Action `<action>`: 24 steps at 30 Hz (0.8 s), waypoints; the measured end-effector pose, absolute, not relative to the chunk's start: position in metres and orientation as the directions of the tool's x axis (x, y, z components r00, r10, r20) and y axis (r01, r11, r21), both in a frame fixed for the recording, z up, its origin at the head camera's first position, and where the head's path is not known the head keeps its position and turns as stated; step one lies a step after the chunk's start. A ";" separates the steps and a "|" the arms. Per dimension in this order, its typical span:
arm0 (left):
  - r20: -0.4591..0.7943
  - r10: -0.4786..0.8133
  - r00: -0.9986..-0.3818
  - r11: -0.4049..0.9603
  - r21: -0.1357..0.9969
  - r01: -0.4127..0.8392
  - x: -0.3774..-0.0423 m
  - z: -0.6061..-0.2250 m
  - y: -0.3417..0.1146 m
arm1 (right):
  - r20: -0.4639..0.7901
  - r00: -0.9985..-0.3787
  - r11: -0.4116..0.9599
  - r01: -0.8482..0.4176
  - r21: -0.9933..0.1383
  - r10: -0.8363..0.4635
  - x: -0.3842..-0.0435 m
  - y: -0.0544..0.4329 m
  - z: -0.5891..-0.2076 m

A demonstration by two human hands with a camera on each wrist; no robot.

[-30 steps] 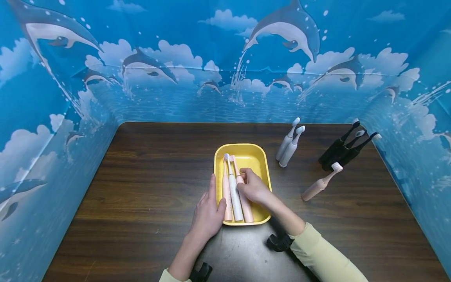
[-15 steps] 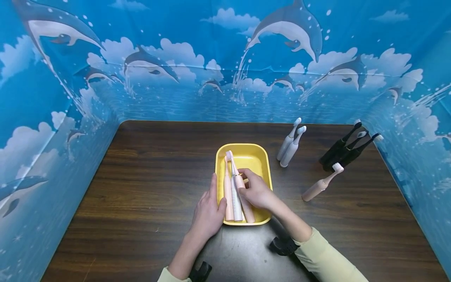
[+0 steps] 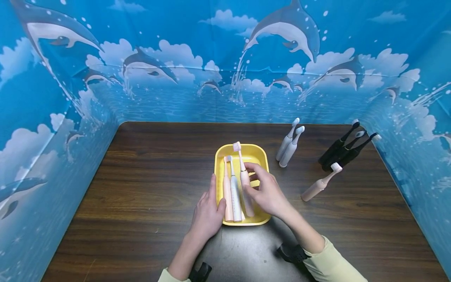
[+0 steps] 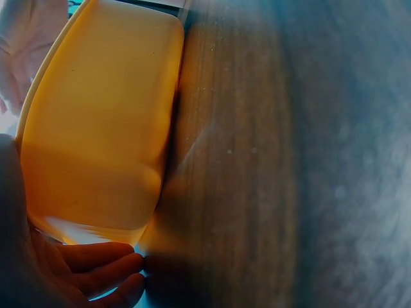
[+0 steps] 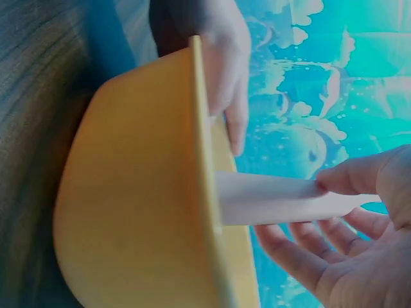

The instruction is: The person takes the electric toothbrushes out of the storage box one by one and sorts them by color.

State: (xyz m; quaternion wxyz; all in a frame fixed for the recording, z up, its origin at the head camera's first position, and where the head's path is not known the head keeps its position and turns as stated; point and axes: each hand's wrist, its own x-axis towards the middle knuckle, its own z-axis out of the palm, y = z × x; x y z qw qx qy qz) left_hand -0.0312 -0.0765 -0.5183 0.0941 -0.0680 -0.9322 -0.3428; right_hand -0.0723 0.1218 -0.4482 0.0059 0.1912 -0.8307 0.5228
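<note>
My right hand [image 3: 266,192] pinches a pale pink electric toothbrush [image 3: 244,178] between thumb and fingers. Its brush head points away from me, and its handle rises from inside the yellow tray [image 3: 260,150]. In the right wrist view the handle [image 5: 270,199] slants up past the rim. Two more electric toothbrushes lie side by side in the tray: a pink one [image 3: 227,196] on the left and a white one [image 3: 235,199] beside it. My left hand [image 3: 208,213] holds the tray's left side, thumb over the rim and fingers along the outer wall.
Two white toothbrushes [image 3: 290,147] stand upright right of the tray. Farther right stand several black toothbrushes [image 3: 341,150], with a pink toothbrush [image 3: 318,188] in front of them. A dolphin-printed curtain [image 3: 176,98] borders the wooden table [image 3: 151,168].
My right hand has lifted the rightmost pink toothbrush and drawn it to the right, off the white one it briefly crossed. My left hand has stayed on the tray.
</note>
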 end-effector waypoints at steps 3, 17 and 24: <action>0.231 0.060 -0.971 0.753 0.628 0.196 -0.031 -0.519 -0.076 | 0.285 -0.916 0.342 -0.374 -0.862 -0.283 -0.068 0.128 -0.440; 0.242 0.071 -0.968 0.750 0.627 0.211 -0.031 -0.520 -0.076 | 0.595 -0.801 0.384 -0.570 -0.726 -0.065 -0.056 0.162 -0.434; 0.237 0.070 -0.969 0.745 0.633 0.208 -0.031 -0.520 -0.076 | 0.664 -0.748 0.419 -0.612 -0.670 -0.031 -0.046 0.179 -0.432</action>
